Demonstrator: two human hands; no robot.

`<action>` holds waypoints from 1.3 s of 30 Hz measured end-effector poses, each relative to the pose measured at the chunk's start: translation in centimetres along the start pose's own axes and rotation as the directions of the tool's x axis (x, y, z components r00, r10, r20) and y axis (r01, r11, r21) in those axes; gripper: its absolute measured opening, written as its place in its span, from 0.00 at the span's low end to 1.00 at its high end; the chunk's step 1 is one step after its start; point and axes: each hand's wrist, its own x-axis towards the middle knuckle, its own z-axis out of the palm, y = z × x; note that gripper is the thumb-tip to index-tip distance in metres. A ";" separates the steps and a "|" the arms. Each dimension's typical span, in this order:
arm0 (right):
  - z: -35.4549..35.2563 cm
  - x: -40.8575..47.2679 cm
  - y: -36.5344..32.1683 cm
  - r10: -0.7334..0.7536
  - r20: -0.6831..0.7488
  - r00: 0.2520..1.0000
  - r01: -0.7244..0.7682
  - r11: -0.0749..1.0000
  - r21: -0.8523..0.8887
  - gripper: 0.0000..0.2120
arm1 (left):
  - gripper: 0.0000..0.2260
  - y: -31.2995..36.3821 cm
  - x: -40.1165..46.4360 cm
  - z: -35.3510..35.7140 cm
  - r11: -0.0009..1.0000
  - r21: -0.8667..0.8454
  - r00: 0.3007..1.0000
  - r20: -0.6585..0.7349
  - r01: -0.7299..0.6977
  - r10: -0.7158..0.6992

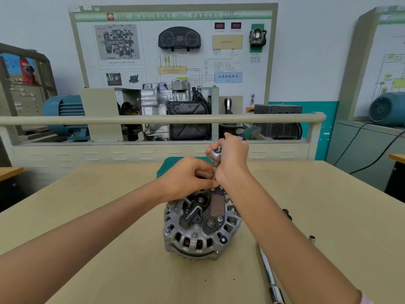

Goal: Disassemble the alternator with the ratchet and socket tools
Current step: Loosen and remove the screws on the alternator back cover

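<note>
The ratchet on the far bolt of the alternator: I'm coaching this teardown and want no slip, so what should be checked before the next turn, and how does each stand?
1. Right hand holds the ratchet at its head: ok.
2. Left hand pinches the socket to steady it: ok.
3. Socket seated squarely on the bolt: cannot tell, fingers hide the tip.
4. Alternator stands flat on the table: ok, but nothing clamps it.
5. Spare extension bar and loose socket lie clear of the alternator: ok.
</note>
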 end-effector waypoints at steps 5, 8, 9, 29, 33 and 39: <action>-0.2 0.2 -0.6 0.116 0.168 0.979 -0.078 0.973 -0.218 0.07 | 0.08 -0.1 0.1 0.2 0.999 -0.012 0.995 -0.090 0.033 -0.034; -0.6 -0.7 -0.7 0.223 0.371 0.901 0.006 0.850 -0.527 0.06 | 0.09 0.1 0.0 0.6 0.998 0.054 0.982 -0.186 0.026 -0.016; -0.9 -0.9 -0.9 0.256 0.423 0.869 0.034 0.823 -0.567 0.06 | 0.13 0.1 -0.1 0.7 0.997 0.072 0.978 -0.207 0.025 -0.010; -1.6 -0.1 -2.3 -0.164 -0.010 0.986 0.161 0.958 0.239 0.10 | 0.06 -0.9 -0.2 -0.6 0.960 0.278 0.999 -0.029 -0.026 0.036; -2.6 1.1 -3.9 -0.382 -0.029 0.924 0.383 0.923 0.042 0.11 | 0.06 -1.1 -0.7 -0.9 0.965 0.263 0.998 -0.051 -0.022 0.037; -3.9 1.5 -1.3 -0.458 -0.006 0.889 0.450 0.875 -0.179 0.11 | 0.04 -1.3 -0.7 -0.4 0.956 0.289 0.990 -0.110 -0.055 0.090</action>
